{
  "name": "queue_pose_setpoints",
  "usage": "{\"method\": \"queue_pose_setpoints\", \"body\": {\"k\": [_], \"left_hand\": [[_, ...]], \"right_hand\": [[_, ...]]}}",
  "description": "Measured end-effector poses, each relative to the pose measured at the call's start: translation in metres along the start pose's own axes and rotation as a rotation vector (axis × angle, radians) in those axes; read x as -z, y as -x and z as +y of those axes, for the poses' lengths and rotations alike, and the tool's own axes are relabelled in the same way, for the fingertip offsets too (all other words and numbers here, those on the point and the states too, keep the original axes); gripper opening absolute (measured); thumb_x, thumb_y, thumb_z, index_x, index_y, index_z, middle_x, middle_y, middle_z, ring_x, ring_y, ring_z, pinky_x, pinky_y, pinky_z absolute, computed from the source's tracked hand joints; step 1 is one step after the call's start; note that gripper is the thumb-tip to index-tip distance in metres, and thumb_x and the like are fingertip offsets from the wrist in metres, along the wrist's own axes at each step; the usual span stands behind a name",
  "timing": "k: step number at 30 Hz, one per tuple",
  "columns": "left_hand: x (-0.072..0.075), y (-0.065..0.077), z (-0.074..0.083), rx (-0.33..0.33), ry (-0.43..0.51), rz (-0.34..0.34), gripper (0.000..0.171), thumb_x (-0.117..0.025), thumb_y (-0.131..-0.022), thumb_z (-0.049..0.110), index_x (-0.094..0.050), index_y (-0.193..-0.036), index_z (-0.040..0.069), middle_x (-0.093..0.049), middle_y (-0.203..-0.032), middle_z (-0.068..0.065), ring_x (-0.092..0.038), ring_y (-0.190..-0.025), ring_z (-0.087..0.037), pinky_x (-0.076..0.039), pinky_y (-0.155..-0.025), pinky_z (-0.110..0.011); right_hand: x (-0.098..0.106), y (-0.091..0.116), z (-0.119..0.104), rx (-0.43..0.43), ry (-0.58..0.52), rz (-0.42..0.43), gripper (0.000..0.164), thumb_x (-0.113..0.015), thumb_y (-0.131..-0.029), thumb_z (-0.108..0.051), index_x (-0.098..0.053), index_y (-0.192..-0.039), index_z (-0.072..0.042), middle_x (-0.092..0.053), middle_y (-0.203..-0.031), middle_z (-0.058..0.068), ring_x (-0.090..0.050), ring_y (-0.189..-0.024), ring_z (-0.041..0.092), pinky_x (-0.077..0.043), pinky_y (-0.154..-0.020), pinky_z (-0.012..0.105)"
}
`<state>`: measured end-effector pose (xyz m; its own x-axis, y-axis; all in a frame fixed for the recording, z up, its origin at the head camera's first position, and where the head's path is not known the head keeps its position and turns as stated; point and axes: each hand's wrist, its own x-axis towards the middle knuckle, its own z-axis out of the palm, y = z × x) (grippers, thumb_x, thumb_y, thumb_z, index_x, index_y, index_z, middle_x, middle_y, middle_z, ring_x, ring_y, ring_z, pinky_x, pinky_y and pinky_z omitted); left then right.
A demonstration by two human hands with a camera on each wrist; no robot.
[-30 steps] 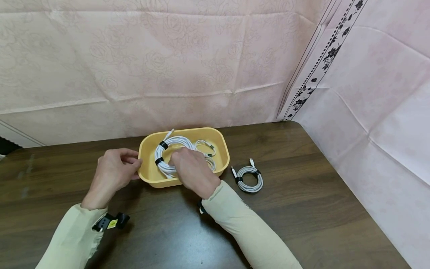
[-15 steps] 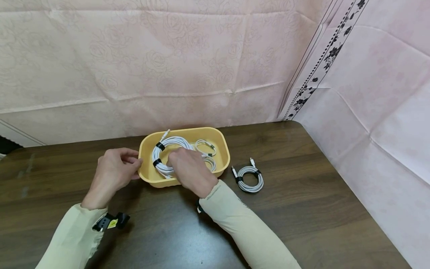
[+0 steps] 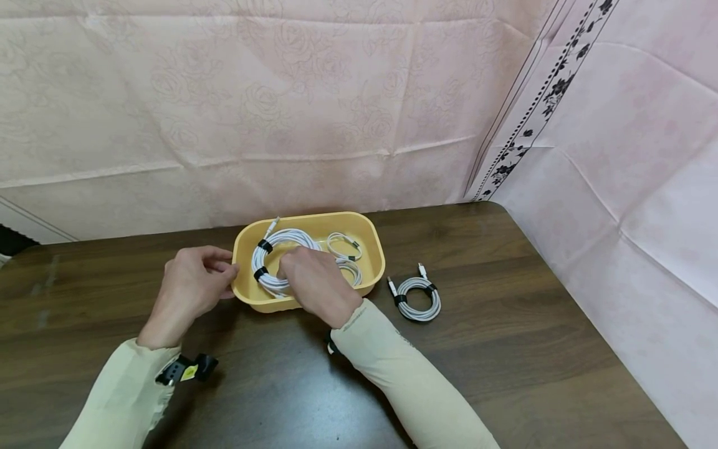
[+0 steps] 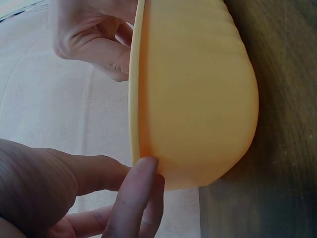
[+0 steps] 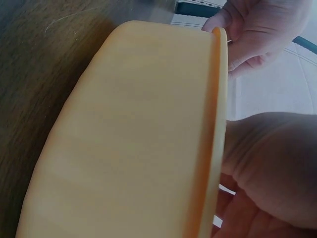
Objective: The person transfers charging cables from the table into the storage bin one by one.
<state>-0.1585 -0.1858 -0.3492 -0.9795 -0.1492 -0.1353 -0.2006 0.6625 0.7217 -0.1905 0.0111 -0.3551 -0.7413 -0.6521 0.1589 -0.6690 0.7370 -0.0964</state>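
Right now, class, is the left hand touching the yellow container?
Touching. In the left wrist view, the left hand has its fingers pinching the yellow container at its rim, with no gap between.

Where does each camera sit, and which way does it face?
Head: on the head, facing forward and down at the yellow tub; left hand, right hand and both sleeves show.
Left wrist: on that wrist, facing the tub; left hand pinches its rim, right hand beyond.
Right wrist: on that wrist, facing the tub; right hand nearer, left beyond.
Wrist views share the tub's outer wall.
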Motion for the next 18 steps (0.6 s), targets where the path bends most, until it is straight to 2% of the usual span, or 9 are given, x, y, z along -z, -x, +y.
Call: {"method": "queue_pose_setpoints", "body": {"k": [8,18], "left_hand": [[0.0000,0.0001,0.0000,-0.001,-0.002,0.001,0.039,-0.061,-0.098,0.013,-0.060,-0.131,-0.007,-0.066,-0.109,-0.023,-0.071,-0.070,-0.012,-0.065,-0.065,-0.031],[0.0005,0.0004,-0.0004,-0.004,0.005,0.000,0.039,-0.061,-0.098,0.014,-0.060,-0.132,-0.007,-0.066,-0.110,-0.023,-0.071,-0.071,-0.013,-0.065,-0.066,-0.031]], "right_hand": [[-0.0011,-0.0022,0.0008,-0.007,-0.015,-0.028,0.039,-0.062,-0.088,0.004,-0.069,-0.063,-0.025,-0.061,-0.070,-0.010,-0.056,-0.073,0.004,-0.049,-0.056,0.027],[-0.0010,-0.0047,0.0016,-0.010,-0.048,-0.052,0.040,-0.061,-0.086,0.008,-0.065,-0.059,-0.022,-0.049,-0.062,-0.011,-0.050,-0.070,0.005,-0.044,-0.051,0.025]]}}
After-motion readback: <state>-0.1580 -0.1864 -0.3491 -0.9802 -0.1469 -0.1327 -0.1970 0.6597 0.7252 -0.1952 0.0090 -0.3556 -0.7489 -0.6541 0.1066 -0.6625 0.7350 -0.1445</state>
